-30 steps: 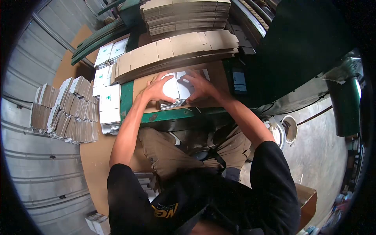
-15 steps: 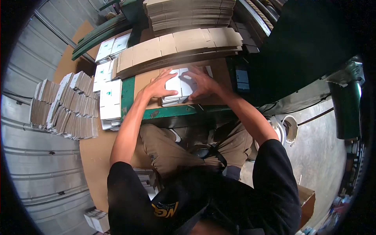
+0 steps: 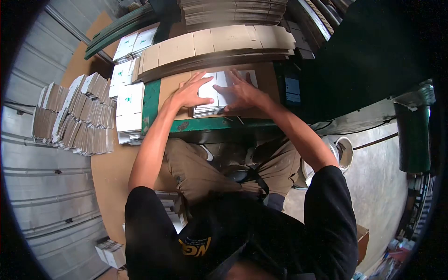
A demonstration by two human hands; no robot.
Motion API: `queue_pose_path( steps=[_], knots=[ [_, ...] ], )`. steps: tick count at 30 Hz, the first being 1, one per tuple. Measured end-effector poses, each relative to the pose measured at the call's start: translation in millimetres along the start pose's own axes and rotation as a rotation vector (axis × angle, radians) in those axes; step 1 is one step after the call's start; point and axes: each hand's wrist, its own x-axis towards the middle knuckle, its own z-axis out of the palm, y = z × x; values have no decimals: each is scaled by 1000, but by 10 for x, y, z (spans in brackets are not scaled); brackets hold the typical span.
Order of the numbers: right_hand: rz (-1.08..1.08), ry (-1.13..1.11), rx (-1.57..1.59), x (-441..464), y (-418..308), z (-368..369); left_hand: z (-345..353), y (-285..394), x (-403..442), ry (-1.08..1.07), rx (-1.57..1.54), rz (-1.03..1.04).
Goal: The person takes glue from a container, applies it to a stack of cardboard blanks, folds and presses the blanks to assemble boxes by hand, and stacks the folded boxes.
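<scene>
A small stack of flat white cartons [image 3: 208,108] lies on a brown cardboard sheet [image 3: 267,91] on the green bench. My left hand [image 3: 189,93] rests along the left side of this stack, thumb and fingers spread. My right hand [image 3: 242,93] lies over its right part, fingers spread across the top white sheet. Both hands touch the stack, and neither is closed round it. Just behind them runs a long row of folded brown cardboard [image 3: 200,49].
White cartons with green marks [image 3: 129,105] are piled at the bench's left end. More bundles [image 3: 84,116] stand farther left. A phone [image 3: 292,90] lies right of the sheet. Tall brown stacks [image 3: 233,11] rise at the back. Buckets [image 3: 344,151] stand on the floor at right.
The whole view has shifted, so the bench appears slightly higher. My right hand's fingers have spread more over the stack, and my left hand's fingers have opened a little.
</scene>
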Motion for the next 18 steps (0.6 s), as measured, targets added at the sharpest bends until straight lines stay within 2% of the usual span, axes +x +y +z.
queue_pose_path(
  steps=[3,7,10,12,16,18],
  knots=[
    [41,-64,-134,-44,-117,-104,23,-15,-1,10,-5,9],
    [82,-98,-145,-84,-167,-84,28,-14,5,13,1,2],
    [31,-50,-91,-162,-197,-33,9,7,1,-3,15,-16],
    [-8,39,114,-275,-268,-94,-19,27,1,-17,32,-22],
    [28,87,141,-311,-377,-113,-17,40,5,-33,50,-39],
    [36,133,51,-300,-385,-70,-3,50,-4,-18,56,-38]
  ],
)
